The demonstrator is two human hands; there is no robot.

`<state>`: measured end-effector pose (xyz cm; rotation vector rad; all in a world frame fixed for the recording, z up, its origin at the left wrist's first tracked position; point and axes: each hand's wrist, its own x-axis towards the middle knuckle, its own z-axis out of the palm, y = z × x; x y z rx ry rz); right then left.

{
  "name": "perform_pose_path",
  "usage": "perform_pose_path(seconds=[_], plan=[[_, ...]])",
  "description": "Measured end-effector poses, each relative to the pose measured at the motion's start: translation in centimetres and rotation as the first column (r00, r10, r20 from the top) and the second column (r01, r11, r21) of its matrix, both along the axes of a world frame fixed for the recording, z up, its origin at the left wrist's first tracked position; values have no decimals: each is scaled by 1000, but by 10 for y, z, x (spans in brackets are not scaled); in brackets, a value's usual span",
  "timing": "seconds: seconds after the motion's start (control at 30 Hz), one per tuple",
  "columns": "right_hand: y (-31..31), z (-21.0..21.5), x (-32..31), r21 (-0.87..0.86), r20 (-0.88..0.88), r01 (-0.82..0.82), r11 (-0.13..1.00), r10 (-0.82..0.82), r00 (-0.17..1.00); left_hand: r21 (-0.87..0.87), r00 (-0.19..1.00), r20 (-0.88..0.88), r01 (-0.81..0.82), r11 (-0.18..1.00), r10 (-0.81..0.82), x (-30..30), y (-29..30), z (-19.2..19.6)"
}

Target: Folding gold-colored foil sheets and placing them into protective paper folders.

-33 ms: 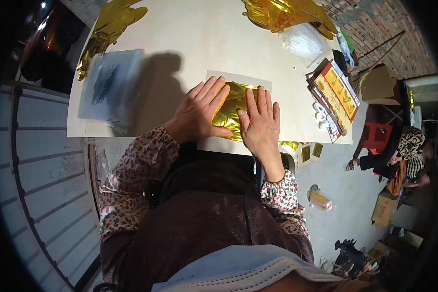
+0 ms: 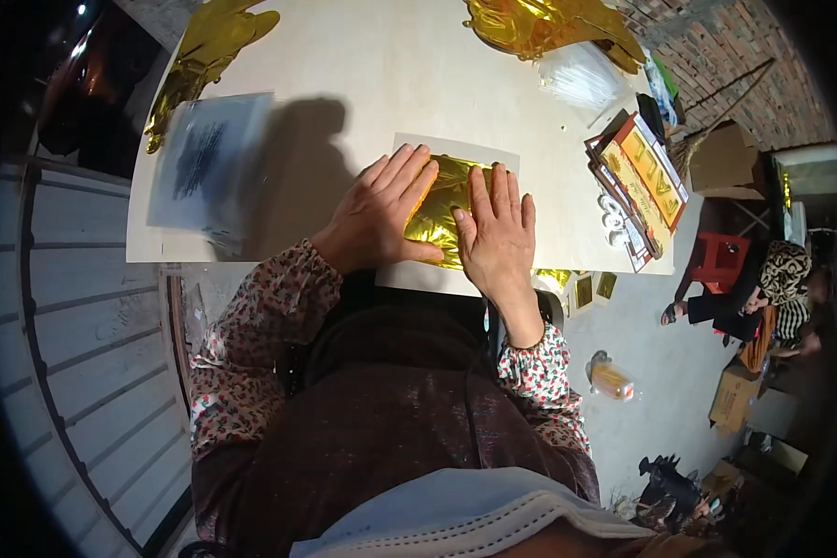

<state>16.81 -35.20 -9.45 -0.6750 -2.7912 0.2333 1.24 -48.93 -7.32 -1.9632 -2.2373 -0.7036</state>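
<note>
A shiny gold foil piece (image 2: 445, 200), folded into a rough rectangle, lies on a pale flat sheet (image 2: 418, 276) at the table's near edge. My left hand (image 2: 372, 209) lies along its left side, fingers together and stretched out, thumb pointing right over the lower part. From the other side my right hand (image 2: 498, 237) presses flat on the foil's right edge, its fingers pointing away from me. Both hands are open and grip nothing. Parts of the foil and sheet are hidden beneath them.
Clear plastic bags (image 2: 209, 163) lie left, with flat gold foil shapes (image 2: 205, 56) beyond. More gold foil (image 2: 549, 28), a pack of thin white sticks (image 2: 581, 79) and printed cards (image 2: 646, 186) lie right. Another person (image 2: 772, 288) sits near a red stool (image 2: 719, 263).
</note>
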Motion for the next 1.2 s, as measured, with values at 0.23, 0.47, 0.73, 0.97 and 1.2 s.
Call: perform_pose_path(seconds=[0.23,0.47,0.73,0.97,1.2], plan=[[10,0,17,-24,14,26,999,-26,1000,-2,1000,14,25,1000,-25,0,3,-3],[31,19,29,6,-83,60,998,-59,995,22,998,-40,45,999,-44,-2,3,-6],[5,0,-2,-5,-41,-128,992,127,991,62,993,-118,37,997,-29,-3,5,-8],[32,16,20,5,-135,-9,1000,10,991,-46,1000,-31,4,999,-6,1,-4,-7],[21,6,-2,31,-5,-242,970,243,970,-5,1000,13,19,1000,-19,-1,0,-6]])
